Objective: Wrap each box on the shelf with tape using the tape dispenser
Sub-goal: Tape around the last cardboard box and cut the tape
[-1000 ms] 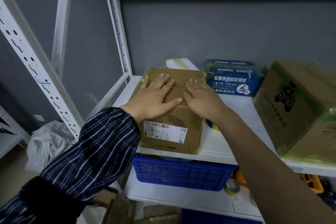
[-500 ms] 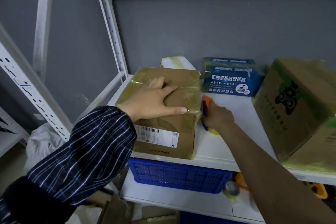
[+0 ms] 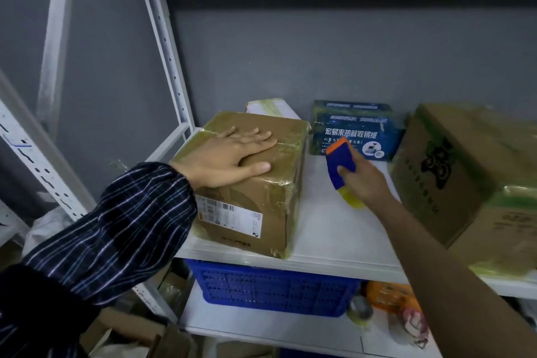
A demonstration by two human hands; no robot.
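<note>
Shelf, white metal, middle level. Cardboard box sits at its left end near the front edge. Yellowish tape is banded over its top and corners, and the shipping label faces the camera.

Left hand, striped sleeve, lies flat on the box top. Fingers straight and close together, thumb spread toward the front edge; pressing, not gripping.

Right hand is just right of the box, above bare shelf, fingers and thumb curled round the tape dispenser. Dispenser is blue with an orange tip pointing up and away; yellow tape roll shows below the hand. It is apart from the box, not touching it.

Behind the box: white taped parcel against the wall. Blue printed box is beside it, also taped. Large carton at the right end, taped.

Lower level: blue basket under the box. To its right, 1 tape roll and an orange object, both blurred.
</note>
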